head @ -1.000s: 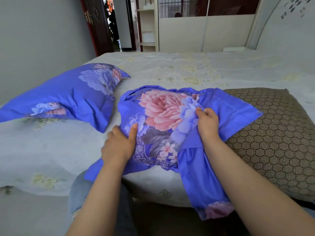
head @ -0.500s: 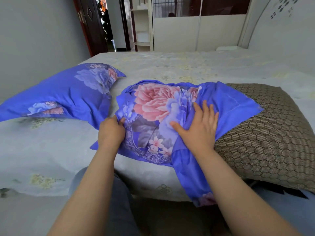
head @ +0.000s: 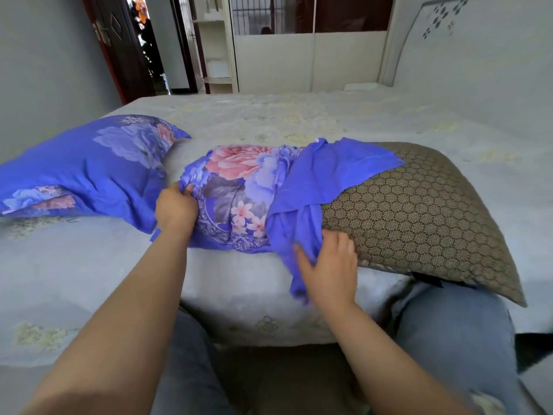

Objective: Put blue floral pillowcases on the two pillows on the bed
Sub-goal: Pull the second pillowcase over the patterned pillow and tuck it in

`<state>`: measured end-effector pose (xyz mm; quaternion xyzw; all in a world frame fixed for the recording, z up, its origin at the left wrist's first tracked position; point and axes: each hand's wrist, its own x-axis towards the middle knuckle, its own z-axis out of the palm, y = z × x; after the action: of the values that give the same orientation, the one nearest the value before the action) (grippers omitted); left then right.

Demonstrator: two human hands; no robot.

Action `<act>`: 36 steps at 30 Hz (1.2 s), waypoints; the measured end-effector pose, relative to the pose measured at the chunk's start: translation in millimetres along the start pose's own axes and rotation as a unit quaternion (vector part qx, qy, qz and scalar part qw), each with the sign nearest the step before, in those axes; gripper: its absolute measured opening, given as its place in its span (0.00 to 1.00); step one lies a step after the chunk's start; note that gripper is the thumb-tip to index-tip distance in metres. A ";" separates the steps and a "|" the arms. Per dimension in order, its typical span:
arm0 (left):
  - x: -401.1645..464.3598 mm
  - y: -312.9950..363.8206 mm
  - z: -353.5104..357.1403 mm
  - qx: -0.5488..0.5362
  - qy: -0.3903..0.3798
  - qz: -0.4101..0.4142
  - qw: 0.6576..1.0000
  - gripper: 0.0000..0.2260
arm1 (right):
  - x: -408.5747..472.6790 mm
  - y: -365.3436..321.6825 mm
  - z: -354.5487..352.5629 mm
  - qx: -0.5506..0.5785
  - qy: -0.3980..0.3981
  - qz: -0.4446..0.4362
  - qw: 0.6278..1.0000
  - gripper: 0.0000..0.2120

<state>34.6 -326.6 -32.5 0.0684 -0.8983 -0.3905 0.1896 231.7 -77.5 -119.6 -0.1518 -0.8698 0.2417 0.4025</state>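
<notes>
A loose blue floral pillowcase (head: 239, 187) lies crumpled on the bed near its front edge, its plain blue end draped over the left end of a bare brown honeycomb-patterned pillow (head: 419, 211). My left hand (head: 176, 206) is shut on the pillowcase's left edge. My right hand (head: 332, 271) grips the plain blue fabric that hangs over the bed's edge, beside the brown pillow's near corner. On the left lies a second pillow (head: 86, 169) inside its blue floral case.
The bed (head: 269, 121) has a pale sheet with faint yellow flowers and a white headboard (head: 478, 55) at the right. My knees in blue jeans (head: 449, 348) press against its front edge. A dark door (head: 119, 46) and a wardrobe (head: 299, 55) stand at the far side.
My left hand has bunched the pillowcase's left edge. My right hand moved from the middle of the case down to the hanging blue end near the brown pillow's corner and took hold.
</notes>
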 end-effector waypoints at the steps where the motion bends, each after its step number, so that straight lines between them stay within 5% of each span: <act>1: 1.4 -0.1 -2.0 -0.001 -0.004 -0.001 1.000 0.16 | 9.1 1.2 -2.0 0.044 -0.001 0.007 0.999 0.17; 3: 4.0 -2.5 -5.8 -0.011 -0.005 -0.006 1.000 0.16 | 34.1 5.6 -9.4 0.169 0.009 0.077 0.983 0.05; 6: 3.7 -6.1 -5.7 0.005 0.004 -0.014 1.000 0.16 | 75.3 8.6 -19.4 0.302 0.078 0.203 0.928 0.07; 8: 0.3 -6.5 -3.9 0.031 0.014 -0.021 0.999 0.16 | 91.9 5.3 -26.2 0.315 0.098 0.236 0.914 0.07; 12: 4.2 -13.9 -9.7 0.040 0.025 -0.043 0.998 0.20 | 107.4 25.4 -60.7 0.227 0.022 0.176 0.957 0.15; 14: 7.7 -17.7 -11.0 -0.003 0.021 -0.059 0.998 0.19 | 122.7 58.6 -83.0 0.191 0.102 0.211 0.953 0.15; 18: 0.8 -21.8 -5.2 -0.048 -0.006 -0.080 0.996 0.20 | 122.2 90.0 -96.3 0.234 0.250 0.310 0.887 0.09; 21: 0.3 -32.1 -2.7 -0.020 -0.071 -0.107 0.992 0.22 | 102.4 87.6 -94.1 0.129 0.203 0.294 0.925 0.10; 26: -4.6 -25.6 -4.4 0.057 -0.128 -0.105 0.985 0.22 | 148.3 52.7 -106.0 -0.145 0.108 0.132 0.975 0.30; 31: -10.3 -19.8 -7.4 0.116 -0.154 -0.128 0.973 0.23 | 230.5 6.9 -89.7 -0.144 -0.055 0.131 0.979 0.48; 33: -10.6 -17.4 -6.9 0.140 -0.121 -0.109 0.977 0.25 | 251.8 -0.8 -69.8 -0.177 -0.128 0.149 0.964 0.53; 36: -4.4 -5.2 -2.3 0.104 0.025 0.069 0.992 0.21 | 258.8 -2.6 -37.7 -0.230 -0.187 0.157 0.942 0.52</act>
<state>39.4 -330.5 -36.2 0.0349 -0.9317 -0.2787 0.2303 97.7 50.2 65.2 -0.3268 -0.9264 0.1190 0.1442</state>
